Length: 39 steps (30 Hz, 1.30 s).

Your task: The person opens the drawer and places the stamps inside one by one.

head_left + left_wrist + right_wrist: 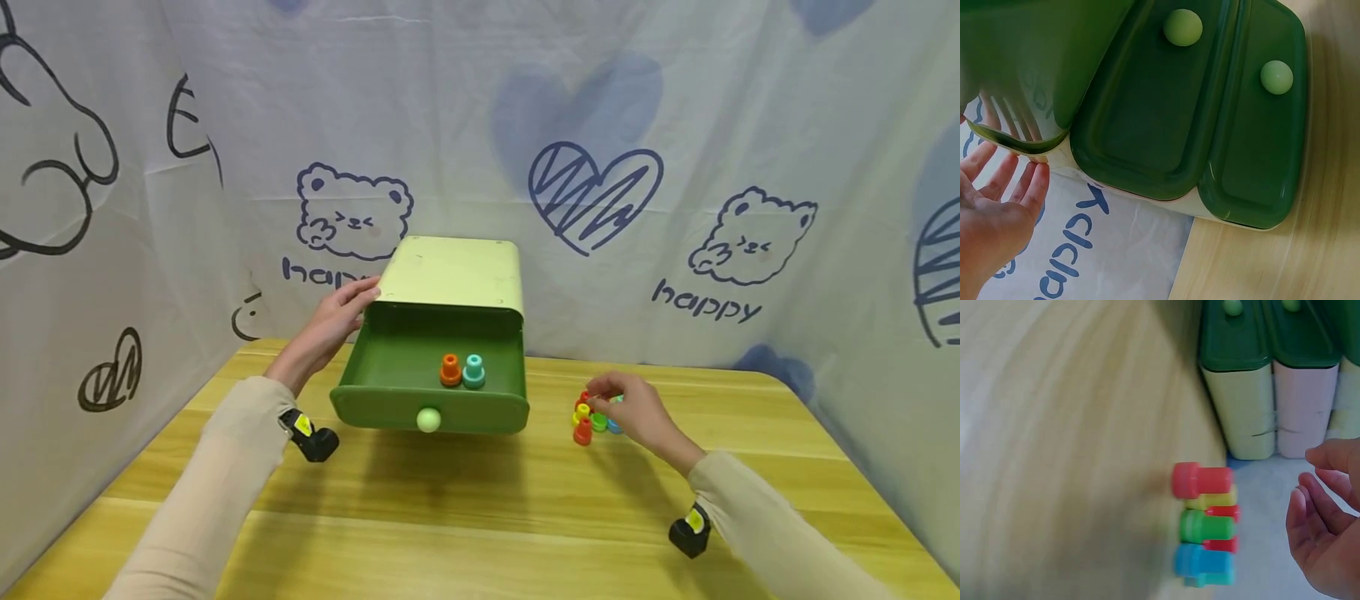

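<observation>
A small cabinet has its green top drawer pulled out. Inside that drawer stand an orange peg and a light blue peg. My left hand touches the cabinet's upper left side; its fingers look fairly straight. My right hand hovers over a group of pegs on the table, thumb and fingers apart with nothing between them. The group includes a red peg, a green peg, a blue peg and a yellow peg. The hand partly hides some in the head view.
Two lower drawers with round knobs are closed beneath the pulled-out one. The wooden table reaches back to a printed white curtain, which also hangs along the left and right sides. A black wrist camera sits on each sleeve.
</observation>
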Each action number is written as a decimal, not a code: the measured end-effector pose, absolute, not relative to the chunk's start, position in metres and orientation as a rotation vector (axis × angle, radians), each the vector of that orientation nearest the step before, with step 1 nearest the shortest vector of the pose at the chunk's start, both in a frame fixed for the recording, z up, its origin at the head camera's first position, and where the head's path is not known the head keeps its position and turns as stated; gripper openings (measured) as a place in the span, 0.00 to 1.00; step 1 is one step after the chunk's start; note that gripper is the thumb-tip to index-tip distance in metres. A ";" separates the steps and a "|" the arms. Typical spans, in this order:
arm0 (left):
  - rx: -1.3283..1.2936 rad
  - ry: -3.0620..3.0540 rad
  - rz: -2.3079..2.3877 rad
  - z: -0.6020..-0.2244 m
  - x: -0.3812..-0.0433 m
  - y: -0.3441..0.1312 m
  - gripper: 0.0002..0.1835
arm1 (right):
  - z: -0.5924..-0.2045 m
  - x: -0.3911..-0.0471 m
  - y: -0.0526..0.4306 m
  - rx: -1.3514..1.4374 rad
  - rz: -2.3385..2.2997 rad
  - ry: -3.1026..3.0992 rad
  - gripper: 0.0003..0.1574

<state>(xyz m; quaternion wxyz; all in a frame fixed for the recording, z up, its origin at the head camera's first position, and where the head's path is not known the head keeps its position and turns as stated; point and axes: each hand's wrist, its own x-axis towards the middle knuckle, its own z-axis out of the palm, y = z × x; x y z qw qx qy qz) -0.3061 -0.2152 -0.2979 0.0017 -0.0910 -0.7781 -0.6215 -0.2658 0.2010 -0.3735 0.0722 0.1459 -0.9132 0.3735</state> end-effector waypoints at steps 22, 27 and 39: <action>-0.292 -2.433 -1.945 -0.299 -0.305 -0.215 0.33 | -0.424 -0.258 0.195 0.124 1.274 -2.700 0.14; -0.286 -2.436 -1.946 -0.299 -0.305 -0.215 0.33 | -0.429 -0.257 0.192 0.107 1.248 -2.710 0.14; -0.279 -2.430 -1.954 -0.300 -0.306 -0.215 0.34 | -0.431 -0.257 0.188 0.157 1.190 -2.734 0.13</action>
